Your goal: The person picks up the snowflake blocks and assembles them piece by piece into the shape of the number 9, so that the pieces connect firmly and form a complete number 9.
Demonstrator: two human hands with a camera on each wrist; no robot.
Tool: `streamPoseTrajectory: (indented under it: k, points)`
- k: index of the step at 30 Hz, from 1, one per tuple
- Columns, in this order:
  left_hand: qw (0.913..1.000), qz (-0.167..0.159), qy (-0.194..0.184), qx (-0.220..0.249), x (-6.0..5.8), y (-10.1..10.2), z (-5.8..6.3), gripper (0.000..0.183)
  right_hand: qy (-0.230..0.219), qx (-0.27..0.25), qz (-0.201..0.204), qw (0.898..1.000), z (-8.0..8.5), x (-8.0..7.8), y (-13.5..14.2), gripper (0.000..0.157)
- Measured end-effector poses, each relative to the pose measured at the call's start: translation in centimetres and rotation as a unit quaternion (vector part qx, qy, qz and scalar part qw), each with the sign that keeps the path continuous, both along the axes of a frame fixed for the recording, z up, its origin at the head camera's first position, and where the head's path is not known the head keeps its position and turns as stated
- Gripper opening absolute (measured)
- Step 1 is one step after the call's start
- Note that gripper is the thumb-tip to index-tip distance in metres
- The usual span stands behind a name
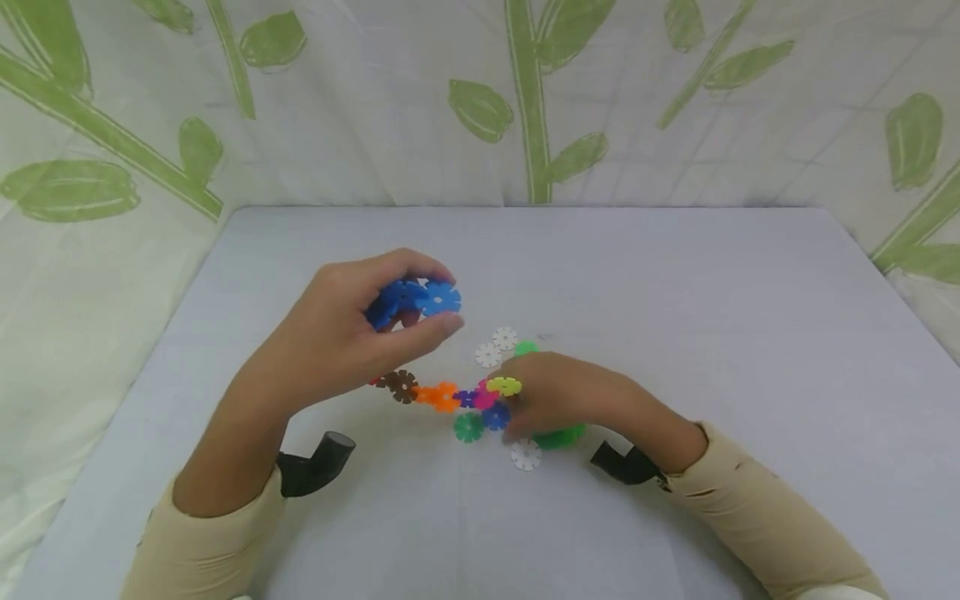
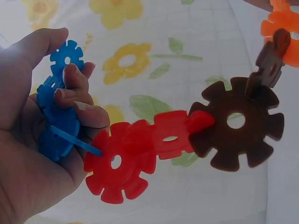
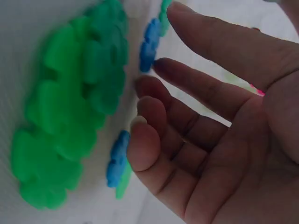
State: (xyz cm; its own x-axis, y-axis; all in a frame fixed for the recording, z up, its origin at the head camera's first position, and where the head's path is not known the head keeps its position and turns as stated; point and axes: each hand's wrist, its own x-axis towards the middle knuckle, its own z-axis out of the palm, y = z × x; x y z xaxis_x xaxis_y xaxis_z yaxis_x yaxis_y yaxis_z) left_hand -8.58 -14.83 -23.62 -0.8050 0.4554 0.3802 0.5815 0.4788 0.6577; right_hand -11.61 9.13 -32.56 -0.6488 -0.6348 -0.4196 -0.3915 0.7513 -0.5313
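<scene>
Left hand [image 1: 341, 329] curls round blue discs [image 1: 438, 300], chain [image 1: 444, 397] running toward four o'clock; right hand [image 1: 558, 392], fingers loosely parted, grips nothing, green discs [image 1: 561, 437] at six o'clock

left sleeve [image 1: 210, 537]: beige | right sleeve [image 1: 772, 512]: beige, creased | black bent tube [image 1: 318, 468] at each wrist

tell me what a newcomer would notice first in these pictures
Probably the colourful chain of notched discs, running from the blue discs in the left hand through red, brown and orange toward the right hand. The big green leaves on the pale cloth behind the table would likely come next.
</scene>
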Motion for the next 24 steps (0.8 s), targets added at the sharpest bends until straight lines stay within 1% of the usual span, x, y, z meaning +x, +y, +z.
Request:
streamPoseTrajectory:
  k: [2, 3, 5, 7, 9, 16, 19, 22, 23, 24]
  points:
    - [1.0000, 0.000, -0.004, -0.001, 0.0, 0.0, 0.0, 0.025, 0.010, 0.002, -0.001, 1.000, -0.3, 0.2, -0.2, 0.036]
    - [1.0000, -0.001, -0.005, -0.002, 0.0, 0.1, -0.1, 0.025, 0.018, -0.001, -0.001, 1.000, -0.4, 0.3, -0.3, 0.037]
    - [1.0000, -0.003, -0.004, -0.002, 0.1, 0.1, -0.1, 0.024, 0.034, -0.004, 0.001, 0.999, -0.7, 0.4, -0.5, 0.034]
    - [1.0000, -0.004, -0.002, -0.002, 0.1, 0.1, -0.1, 0.024, 0.041, -0.006, -0.002, 0.999, -0.8, 0.5, -0.7, 0.028]
    - [1.0000, -0.006, 0.000, -0.004, 0.1, 0.1, -0.1, 0.024, 0.045, -0.003, -0.005, 0.999, -0.9, 0.6, -0.7, 0.026]
    - [0.9998, -0.019, 0.001, -0.006, 0.1, 0.1, 0.0, 0.025, 0.055, 0.021, -0.015, 0.998, -0.5, 0.7, -0.9, 0.030]
    - [0.9998, -0.020, 0.001, -0.008, 0.1, 0.1, 0.0, 0.026, 0.040, 0.023, -0.029, 0.999, -0.2, 0.7, -0.6, 0.030]
    - [0.9998, -0.019, 0.002, -0.009, 0.1, 0.1, 0.0, 0.026, 0.038, 0.016, -0.022, 0.999, 0.2, 0.5, -0.2, 0.023]
    - [0.9998, -0.017, 0.001, -0.010, 0.1, 0.1, 0.1, 0.026, 0.046, 0.015, -0.018, 0.999, 0.4, 0.4, 0.0, 0.023]
    - [0.9998, -0.016, -0.004, -0.009, 0.2, 0.1, 0.1, 0.026, 0.057, 0.008, -0.009, 0.998, 0.6, 0.2, 0.2, 0.020]
